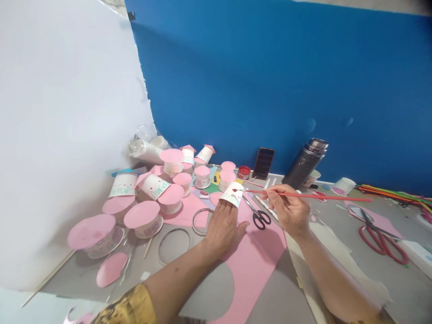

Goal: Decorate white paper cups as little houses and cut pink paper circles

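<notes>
A white paper cup (232, 194) is upturned over the fingers of my left hand (222, 227), which holds it up from inside; the thumb sticks out to the right. My right hand (290, 209) pinches a long red paintbrush (320, 196) by its shaft. The brush tip is at the cup's side, by a dark red mark. Beneath my hands lies a sheet of pink paper (259, 265) with a large round cut-out. Black-handled scissors (260, 218) rest on it between my hands.
Several painted cups with pink discs (141, 214) crowd the left. Two rings (173, 245) lie near my left forearm. Behind stand a red paint pot (243, 172), a phone (263, 163) and a dark flask (305, 163). Red-handled scissors (383, 243) lie at the right.
</notes>
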The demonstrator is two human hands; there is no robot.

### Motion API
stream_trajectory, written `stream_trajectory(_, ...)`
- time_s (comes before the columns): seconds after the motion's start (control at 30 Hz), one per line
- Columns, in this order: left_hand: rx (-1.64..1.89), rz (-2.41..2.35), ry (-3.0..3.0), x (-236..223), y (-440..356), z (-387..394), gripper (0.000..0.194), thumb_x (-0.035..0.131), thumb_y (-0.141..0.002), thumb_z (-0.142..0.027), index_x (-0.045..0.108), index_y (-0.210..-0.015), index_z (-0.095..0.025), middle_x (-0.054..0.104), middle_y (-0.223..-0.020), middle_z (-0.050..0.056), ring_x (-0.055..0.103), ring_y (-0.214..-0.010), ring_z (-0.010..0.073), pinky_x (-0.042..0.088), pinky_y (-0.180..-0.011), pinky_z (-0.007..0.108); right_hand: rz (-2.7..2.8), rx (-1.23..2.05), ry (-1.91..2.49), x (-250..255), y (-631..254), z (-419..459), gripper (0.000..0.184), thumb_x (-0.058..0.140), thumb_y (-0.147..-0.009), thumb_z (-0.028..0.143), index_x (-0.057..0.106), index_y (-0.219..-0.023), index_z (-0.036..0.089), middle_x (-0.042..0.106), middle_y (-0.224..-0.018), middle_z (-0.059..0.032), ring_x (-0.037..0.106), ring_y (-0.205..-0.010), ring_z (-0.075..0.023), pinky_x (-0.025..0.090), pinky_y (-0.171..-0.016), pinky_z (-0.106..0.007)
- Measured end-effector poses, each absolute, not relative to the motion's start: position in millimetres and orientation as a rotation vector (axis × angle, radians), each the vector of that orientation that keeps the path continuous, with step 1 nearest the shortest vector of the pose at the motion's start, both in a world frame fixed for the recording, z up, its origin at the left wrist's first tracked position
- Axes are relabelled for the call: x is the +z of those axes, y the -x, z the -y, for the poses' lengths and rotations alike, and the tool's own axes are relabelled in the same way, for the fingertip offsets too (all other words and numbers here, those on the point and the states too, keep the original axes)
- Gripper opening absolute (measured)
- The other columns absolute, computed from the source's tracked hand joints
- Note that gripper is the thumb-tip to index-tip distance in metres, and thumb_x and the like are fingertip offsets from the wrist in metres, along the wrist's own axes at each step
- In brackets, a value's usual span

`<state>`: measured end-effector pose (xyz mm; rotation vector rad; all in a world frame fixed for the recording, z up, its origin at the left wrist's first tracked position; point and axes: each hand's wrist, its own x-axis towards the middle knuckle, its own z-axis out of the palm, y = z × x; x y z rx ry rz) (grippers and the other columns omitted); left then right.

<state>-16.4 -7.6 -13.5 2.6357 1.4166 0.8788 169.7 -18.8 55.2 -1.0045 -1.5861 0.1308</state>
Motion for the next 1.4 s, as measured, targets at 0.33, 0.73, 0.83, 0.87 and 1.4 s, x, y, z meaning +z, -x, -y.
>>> stream_trajectory(0.33,0.865,-1.411,-2.688,-11.8,16.9,7.7,0.057,0.064,-0.092,-0.037,0.052,-0.138,-0.005,0.052,-0.148,0.027,0.045,-0.142,0.044,0.042,-0.113,0.059,1.615,0.147,1.007,53.8,-166.8,18.3,0.015,0.061,-0.1,0.03,0.069,-0.091,0.022,0.075,-0.075,-0.0011,0.06,-0.051,-0.0107,0.049,-0.051,-0.023)
stream_trajectory(0.73,0.886,-1.406,-2.714,-13.1,17.4,8.0,0.064,0.067,-0.091,-0.041,0.051,-0.142,-0.006,0.055,-0.146,0.025,0.045,-0.142,0.0425,0.039,-0.116,0.057,1.619,0.156,1.0,55.9,-165.8,20.9,0.017,0.061,-0.1,0.033,0.069,-0.09,0.021,0.075,-0.074,-0.0024,0.059,-0.049,-0.0116,0.049,-0.047,-0.024)
stream_trajectory(0.83,0.891,-1.418,-2.713,-14.3,17.1,7.5,0.064,0.067,-0.09,-0.041,0.052,-0.141,-0.006,0.056,-0.145,0.025,0.048,-0.14,0.0425,0.04,-0.115,0.058,1.665,0.185,1.011,55.0,-165.1,19.9,0.019,0.06,-0.1,0.033,0.069,-0.088,0.021,0.074,-0.074,-0.0025,0.058,-0.048,-0.0114,0.046,-0.045,-0.024)
stream_trajectory(0.87,0.897,-1.415,-2.716,-15.0,17.0,7.3,0.065,0.066,-0.09,-0.042,0.051,-0.142,-0.006,0.055,-0.146,0.025,0.048,-0.14,0.0423,0.039,-0.116,0.058,1.66,0.188,1.013,54.6,-165.1,19.6,0.019,0.06,-0.1,0.033,0.069,-0.088,0.021,0.075,-0.074,-0.0026,0.058,-0.048,-0.0115,0.047,-0.045,-0.024)
stream_trajectory(1.4,0.825,-1.367,-2.807,-20.4,15.8,6.5,0.075,0.067,-0.091,-0.046,0.046,-0.147,-0.001,0.048,-0.154,0.028,0.039,-0.148,0.0393,0.03,-0.123,0.055,1.616,0.16,1.012,54.4,-165.1,21.0,0.017,0.059,-0.101,0.033,0.068,-0.091,0.022,0.075,-0.076,-0.002,0.06,-0.051,-0.0115,0.049,-0.05,-0.024)
